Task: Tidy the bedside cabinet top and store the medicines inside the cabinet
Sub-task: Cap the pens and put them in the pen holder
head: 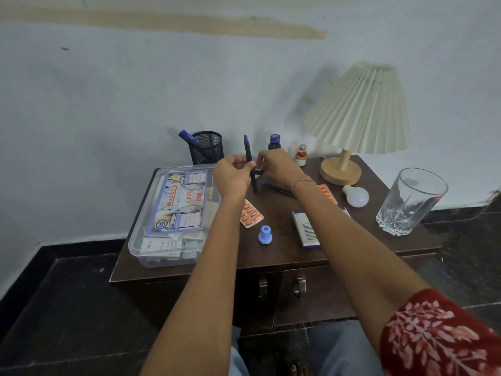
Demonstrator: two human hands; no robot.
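My left hand (233, 173) grips a black pen (249, 153) upright, its blue tip pointing up, over the dark wooden cabinet top (282, 248). Beside it my right hand (276, 165) pinches a short black piece, likely the pen's cap (259, 172), close to the pen's barrel. On the top lie an orange pill strip (250, 213), a second orange strip (326, 192) partly under my right arm, a white and purple medicine box (306, 229), a blue cap (265, 235), a dark bottle (274, 142) and a small orange vial (301, 155).
A clear first aid box (162, 213) fills the left side. A black mesh pen holder (206, 147) with a blue pen stands at the back. A pleated lamp (357, 109), a white bulb (356, 196) and a glass (412, 202) sit at right. Two cabinet doors (306, 294) are closed.
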